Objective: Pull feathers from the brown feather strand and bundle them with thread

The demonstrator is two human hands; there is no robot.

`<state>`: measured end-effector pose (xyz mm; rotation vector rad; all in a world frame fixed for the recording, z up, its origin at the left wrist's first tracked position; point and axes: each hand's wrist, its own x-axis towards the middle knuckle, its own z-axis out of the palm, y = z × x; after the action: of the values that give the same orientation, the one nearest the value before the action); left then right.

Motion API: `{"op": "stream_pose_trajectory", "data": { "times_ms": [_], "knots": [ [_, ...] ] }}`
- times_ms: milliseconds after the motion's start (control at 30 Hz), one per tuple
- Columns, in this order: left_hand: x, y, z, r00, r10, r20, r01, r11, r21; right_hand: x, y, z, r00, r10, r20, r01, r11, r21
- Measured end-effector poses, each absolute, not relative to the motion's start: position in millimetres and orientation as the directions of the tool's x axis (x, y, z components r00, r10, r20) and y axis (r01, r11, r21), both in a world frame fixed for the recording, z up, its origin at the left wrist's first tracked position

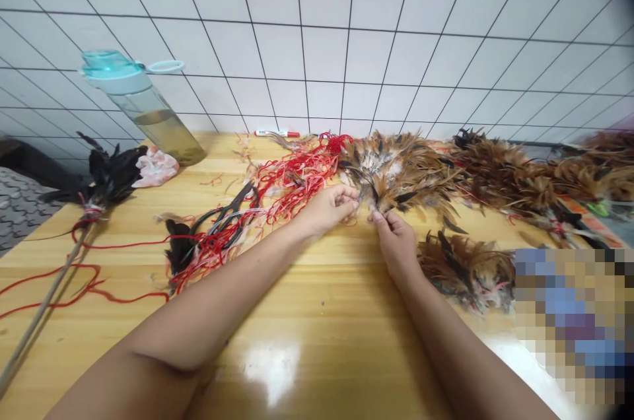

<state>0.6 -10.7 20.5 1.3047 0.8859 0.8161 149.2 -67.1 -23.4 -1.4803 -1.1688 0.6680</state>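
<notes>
Bright, even indoor light; sharp at the centre.
White glare streaks the table (270, 367) below the fingers (347, 199); tile lines (321, 50) bow above them; pixelated block (569, 321) at lower right; upper right corner darkens.

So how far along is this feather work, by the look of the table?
Done, it seems: one black feather bunch is tied onto a stick. In hand: the left hand and right hand pinch the stems of a brown feather bunch. Left: heaps of brown feathers on the right of the table, and a tangle of red string by the scissors. Probably early.
</notes>
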Motion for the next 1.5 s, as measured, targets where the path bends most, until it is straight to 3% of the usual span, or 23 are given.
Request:
{"op": "stream_pose_trajectory", "data": {
  "times_ms": [867,1233,1500],
  "knots": [
    [12,-22,14,0.440,0.877,-0.195,-0.033,0.232,0.972,150,-65,-24,0.267,0.928,0.259,0.527,0.085,-0.846],
    [13,-20,10,0.401,0.901,-0.164,-0.001,0.180,0.984,150,-64,-27,0.242,0.933,0.265,0.545,0.096,-0.833],
    [10,-15,-1,0.427,0.904,-0.014,0.121,-0.042,0.992,150,-64,-32,0.227,0.936,0.269,0.530,0.113,-0.840]
  ]
}}
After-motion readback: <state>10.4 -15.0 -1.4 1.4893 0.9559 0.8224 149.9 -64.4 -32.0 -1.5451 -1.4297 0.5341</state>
